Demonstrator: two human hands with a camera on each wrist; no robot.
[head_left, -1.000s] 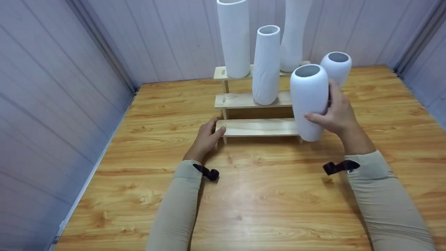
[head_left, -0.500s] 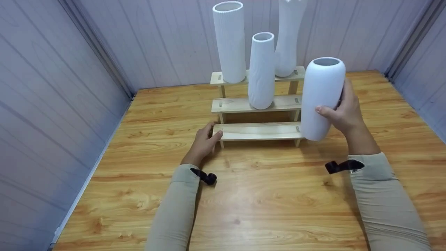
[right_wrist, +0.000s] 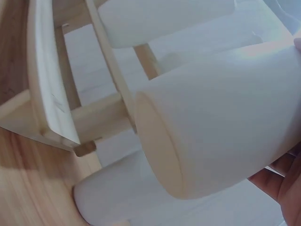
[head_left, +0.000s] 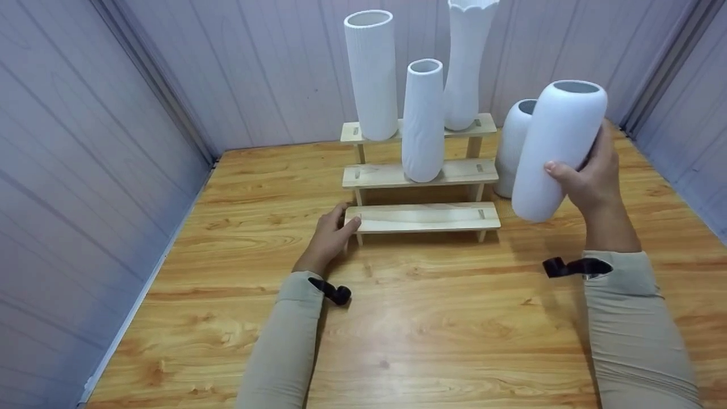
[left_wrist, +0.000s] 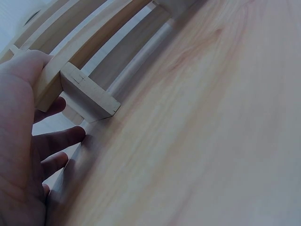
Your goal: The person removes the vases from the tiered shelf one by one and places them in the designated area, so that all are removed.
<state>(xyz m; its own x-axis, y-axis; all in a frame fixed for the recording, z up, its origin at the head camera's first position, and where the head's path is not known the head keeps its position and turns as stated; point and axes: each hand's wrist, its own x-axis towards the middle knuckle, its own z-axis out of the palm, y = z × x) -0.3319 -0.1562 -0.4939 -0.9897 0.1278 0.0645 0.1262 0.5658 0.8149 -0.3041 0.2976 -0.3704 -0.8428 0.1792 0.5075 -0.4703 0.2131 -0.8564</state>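
In the head view my right hand grips a smooth white vase round its side, thumb in front. The vase leans, its mouth to the right, and its pale base shows in the right wrist view. With thumb on top and fingers at the end, my left hand holds the lowest step of a three-step wooden display stand. On the middle step stands a slim textured vase. A ribbed cylinder vase and a scalloped-rim vase occupy the top step.
Behind the held vase, a shorter white vase stands on the table beside the stand, partly hidden. The wood-grain table meets panelled walls at the back and sides.
My right hand has carried the smooth vase rightward, away from the stand's lowest step, and tilted it. My left hand keeps its hold on the stand. The view has shifted slightly.
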